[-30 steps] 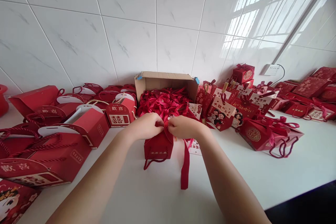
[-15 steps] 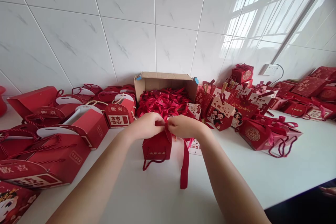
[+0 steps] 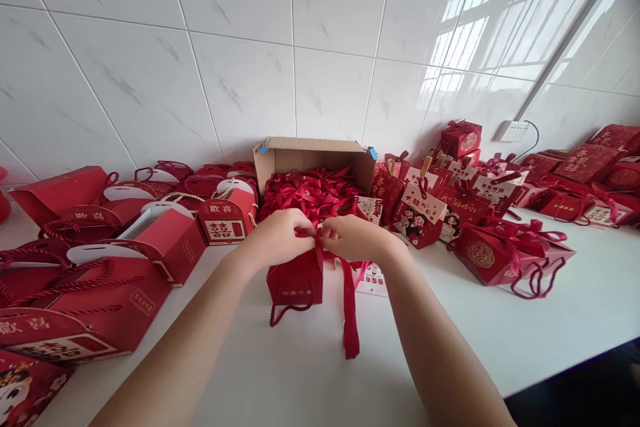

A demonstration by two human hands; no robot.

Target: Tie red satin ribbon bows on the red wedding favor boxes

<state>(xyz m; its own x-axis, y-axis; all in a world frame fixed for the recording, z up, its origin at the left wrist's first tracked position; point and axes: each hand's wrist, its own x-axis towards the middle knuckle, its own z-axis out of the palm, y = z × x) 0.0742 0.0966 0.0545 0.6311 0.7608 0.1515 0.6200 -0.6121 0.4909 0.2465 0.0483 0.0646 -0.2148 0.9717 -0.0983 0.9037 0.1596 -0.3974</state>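
A small red gift box (image 3: 295,282) with a cord handle stands on the white counter (image 3: 310,373) in front of me. My left hand (image 3: 278,237) and my right hand (image 3: 354,237) meet above its top, both with fingers pinched on a dark red ribbon (image 3: 350,307). One long end of the ribbon hangs down to the counter on the box's right side. Behind my hands an open cardboard box (image 3: 313,155) is full of red ribbons.
Several larger red gift boxes with white handles (image 3: 165,240) lie at the left. Several small red boxes and printed bags (image 3: 425,210) crowd the right, one with a bow (image 3: 505,253). A tiled wall stands behind, with a socket (image 3: 513,131). The counter's edge runs at lower right.
My hands and the small box have risen slightly and shifted left. The ribbon's hanging end has swung a little. Both hands keep pinching the ribbon.
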